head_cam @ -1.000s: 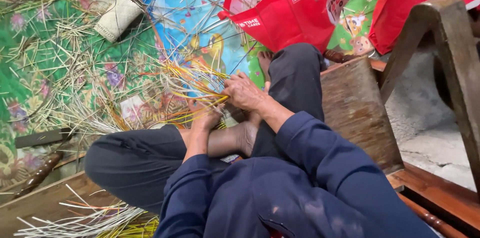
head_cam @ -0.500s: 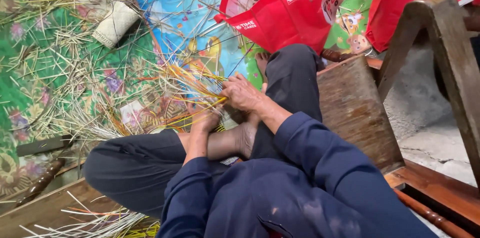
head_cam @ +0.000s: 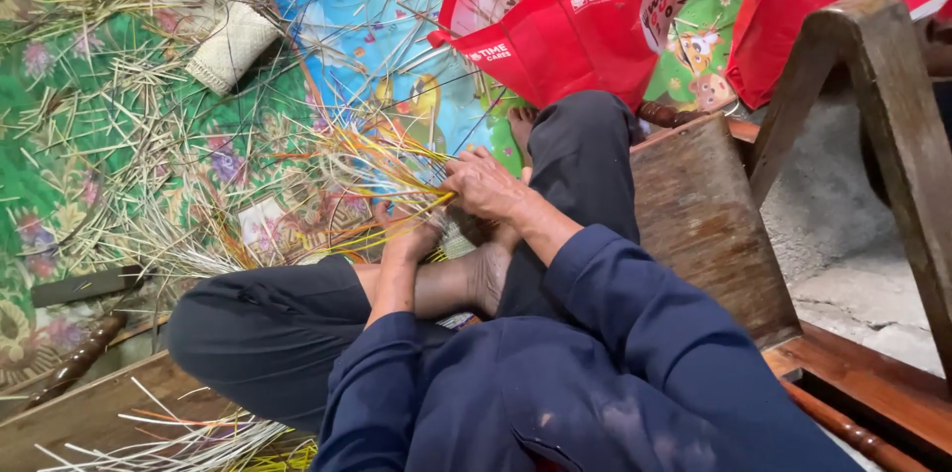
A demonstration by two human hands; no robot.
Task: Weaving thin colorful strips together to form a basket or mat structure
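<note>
I sit cross-legged in dark trousers and a navy long-sleeved top. My right hand (head_cam: 481, 184) is closed on yellow straw strips (head_cam: 397, 175) that fan out to the left over the floor. Just below it, my left hand (head_cam: 409, 237) presses on the same bundle of yellow and orange strips, its fingers partly hidden by them. Both hands work above my bare foot (head_cam: 484, 274). The strips join a partly woven piece (head_cam: 327, 209) lying on the patterned mat.
Loose pale straw litters a green floral mat (head_cam: 59, 135) and a blue printed mat (head_cam: 367, 36). A small woven roll (head_cam: 230, 44) lies far left. Red bags (head_cam: 585, 16) stand beyond my knee. A wooden bench (head_cam: 704, 214) and chair frame (head_cam: 883, 95) are at right.
The view has shifted slightly. Both hands stay on the yellow strips with only small finger movements.
</note>
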